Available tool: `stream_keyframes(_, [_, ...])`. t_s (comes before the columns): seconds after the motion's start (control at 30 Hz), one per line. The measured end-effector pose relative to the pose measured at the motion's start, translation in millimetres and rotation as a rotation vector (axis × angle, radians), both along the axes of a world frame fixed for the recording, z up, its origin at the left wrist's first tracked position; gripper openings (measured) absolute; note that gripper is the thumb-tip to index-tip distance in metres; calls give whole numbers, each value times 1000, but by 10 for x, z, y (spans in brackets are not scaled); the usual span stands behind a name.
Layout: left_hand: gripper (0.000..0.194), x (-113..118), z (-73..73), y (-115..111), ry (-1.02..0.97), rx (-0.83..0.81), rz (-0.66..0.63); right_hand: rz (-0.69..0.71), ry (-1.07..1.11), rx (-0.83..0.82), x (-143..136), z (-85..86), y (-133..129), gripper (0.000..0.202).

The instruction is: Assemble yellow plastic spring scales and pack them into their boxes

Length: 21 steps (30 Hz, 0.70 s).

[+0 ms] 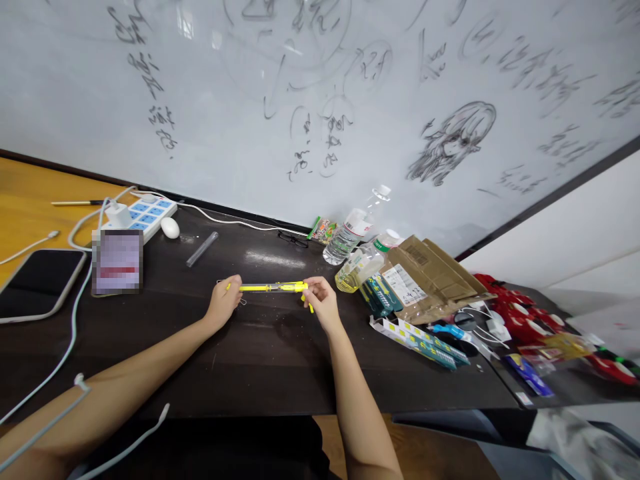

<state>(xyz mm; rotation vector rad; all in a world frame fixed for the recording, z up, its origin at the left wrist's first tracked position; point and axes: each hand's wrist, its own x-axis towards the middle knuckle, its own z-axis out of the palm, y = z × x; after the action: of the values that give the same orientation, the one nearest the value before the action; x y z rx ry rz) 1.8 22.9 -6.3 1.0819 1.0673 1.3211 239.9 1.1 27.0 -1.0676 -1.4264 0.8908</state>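
Observation:
A slim yellow pen (273, 288) with a partly clear barrel lies level across the space between my hands, above the dark table. My left hand (223, 305) is closed around its left end, where a bit of yellow pokes out past the fingers. A thin loop, perhaps thread or wire, shows beside that hand. My right hand (323, 301) pinches the pen's right end between thumb and fingers. Below those fingertips a small yellow piece (311, 308) sticks out; whether it belongs to the pen I cannot tell. Further back on the table rests a clear tube (203, 249).
To the right stand two plastic bottles (345, 237), a cardboard package (425, 277) and green-and-white boxes (420, 341). On the left are a power strip (153, 219), a white mouse (171, 228), a phone (37, 283) and white cables. A whiteboard (225, 133) rises behind the dark table (280, 380).

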Motion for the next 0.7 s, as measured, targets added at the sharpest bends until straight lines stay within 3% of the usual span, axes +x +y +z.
stream_keyframes(0.27, [31,-8,-20,1,7,38,2,15,55,-9,-23,-5,11,24])
stream_keyframes(0.57, [29,5,29,1,-72,-47,-18,46,54,-20,-44,23,-10,31])
stream_keyframes(0.7, [27,8,45,17,-107,-67,-12,17,79,-36,80,33,40,36])
